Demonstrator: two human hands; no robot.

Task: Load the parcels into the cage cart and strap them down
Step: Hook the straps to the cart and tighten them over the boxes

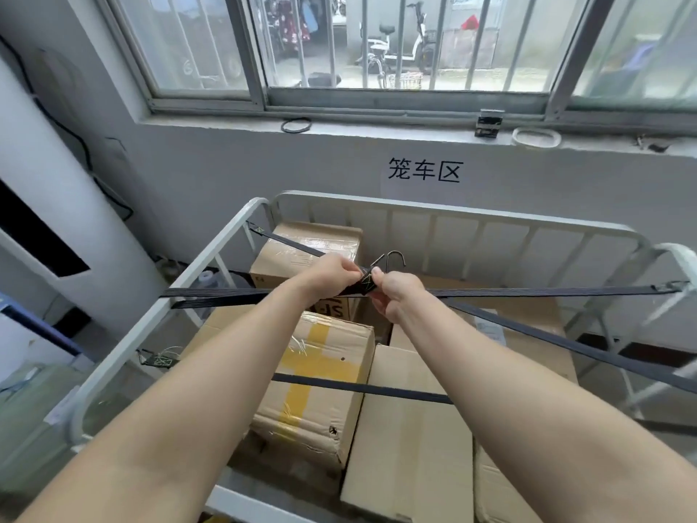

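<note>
The left hand (332,272) and right hand (396,296) pinch a hooked strap end (363,285) above the parcels (409,432) stacked inside the cage cart (452,214); taut straps (547,292) cross over them, a barred window (377,95) beyond.

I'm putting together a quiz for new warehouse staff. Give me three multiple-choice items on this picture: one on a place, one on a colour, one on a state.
1. Where is the box with yellow tape?
A) on the windowsill
B) inside the cage cart, near its left side
C) on the floor outside the cart

2. What colour are the straps?
A) red
B) white
C) black

3. What are the left hand and right hand doing?
A) both grip a strap end with metal hooks
B) both hang open
C) one lifts a box

Answers:
1 B, it sits inside the cart among other boxes.
2 C, every strap across the cart is black.
3 A, both hands' fingers curl round the strap end just below the hooks.
</note>
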